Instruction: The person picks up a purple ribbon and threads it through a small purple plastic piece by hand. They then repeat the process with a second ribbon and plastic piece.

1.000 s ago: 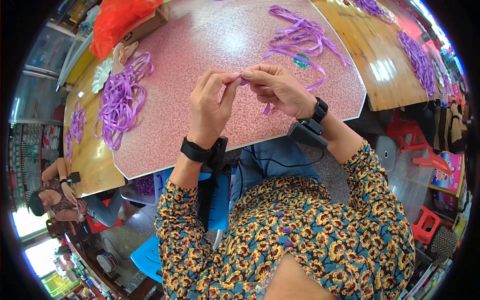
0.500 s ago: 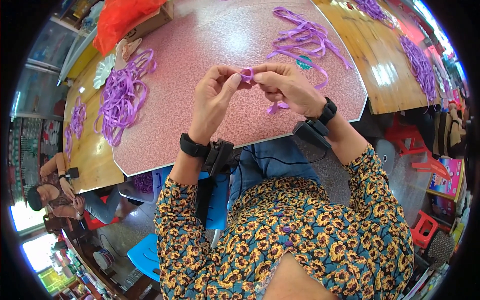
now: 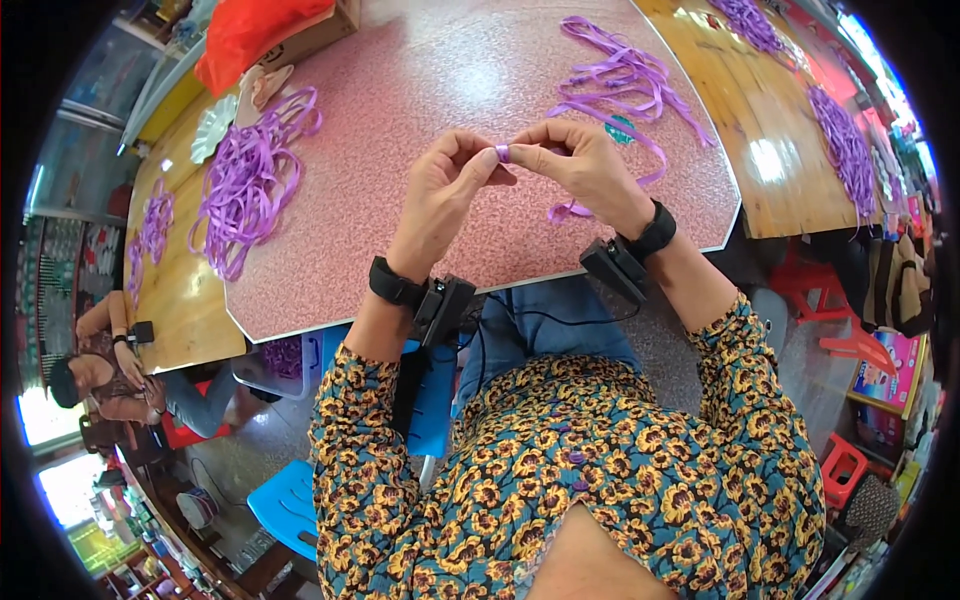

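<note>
Above the pink speckled tabletop, my left hand and my right hand meet fingertip to fingertip. Between them they pinch a purple ribbon, of which a short folded piece shows between the thumbs. A loose purple tail comes out past my right hand and rests on the table. Farther right and back lies a spread of purple ribbons, with a small green round object beside it. To the left a big tangled heap of purple ribbons lies across the table edge.
A red plastic bag sits by a cardboard box at the back left. Wooden tables with more ribbons flank the pink top. At left, another person sits at work. A blue chair and red stools stand on the floor.
My hands have drawn slightly closer together. The open ribbon loop between my fingers is now a small flat fold.
</note>
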Motion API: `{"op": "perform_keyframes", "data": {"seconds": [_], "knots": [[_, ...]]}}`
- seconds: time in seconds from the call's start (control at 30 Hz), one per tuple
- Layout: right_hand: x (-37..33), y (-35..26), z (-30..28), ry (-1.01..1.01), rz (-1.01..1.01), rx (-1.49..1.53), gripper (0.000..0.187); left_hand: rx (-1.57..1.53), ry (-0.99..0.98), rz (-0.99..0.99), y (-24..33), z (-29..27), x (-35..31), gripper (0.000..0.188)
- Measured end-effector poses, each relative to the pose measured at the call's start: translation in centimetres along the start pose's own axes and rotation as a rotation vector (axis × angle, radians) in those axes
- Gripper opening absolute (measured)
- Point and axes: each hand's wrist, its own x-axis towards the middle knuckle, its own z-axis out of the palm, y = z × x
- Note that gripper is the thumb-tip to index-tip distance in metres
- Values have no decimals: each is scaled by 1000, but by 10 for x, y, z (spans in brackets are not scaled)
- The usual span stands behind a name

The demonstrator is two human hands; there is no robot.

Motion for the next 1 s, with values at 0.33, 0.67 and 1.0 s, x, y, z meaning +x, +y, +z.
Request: {"op": "perform_keyframes", "data": {"seconds": [0.33,0.67,1.0], "knots": [[-4,-2,1,-4,-112,-42,18,34,11,-8,-6,2,1,18],[7,4,-3,-35,12,-192,19,63,47,27,-15,1,5,16],[36,-1,-2,-41,152,376,18,169,90,256,-8,-3,33,15]]}}
